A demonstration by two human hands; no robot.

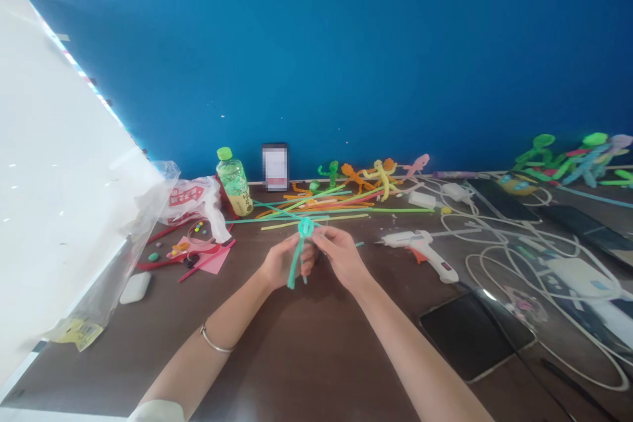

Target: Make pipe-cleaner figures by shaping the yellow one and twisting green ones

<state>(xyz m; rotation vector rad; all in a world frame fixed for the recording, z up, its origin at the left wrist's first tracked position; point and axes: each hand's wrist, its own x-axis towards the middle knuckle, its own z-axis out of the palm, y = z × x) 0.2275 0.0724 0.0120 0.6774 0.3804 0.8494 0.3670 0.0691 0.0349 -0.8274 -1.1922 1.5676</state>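
A teal pipe-cleaner figure (305, 227) with a round coiled top and strands hanging down is held between both hands above the table. My left hand (283, 262) has its fingers closed round the strands below the coil. My right hand (341, 250) pinches the figure at the right side of the coil with thumb and forefinger. Just behind the hands, loose colored pipe cleaners (346, 210) lie in a spread pile. The far fingers of both hands are partly hidden.
A green-capped bottle (235, 184), a phone (275, 168) and small pipe-cleaner figures (383, 178) stand by the blue wall. On the right are a glue gun (425, 252), a black tablet (475, 333) and tangled white cables. Plastic bags (185, 201) and a white case (135, 287) lie left.
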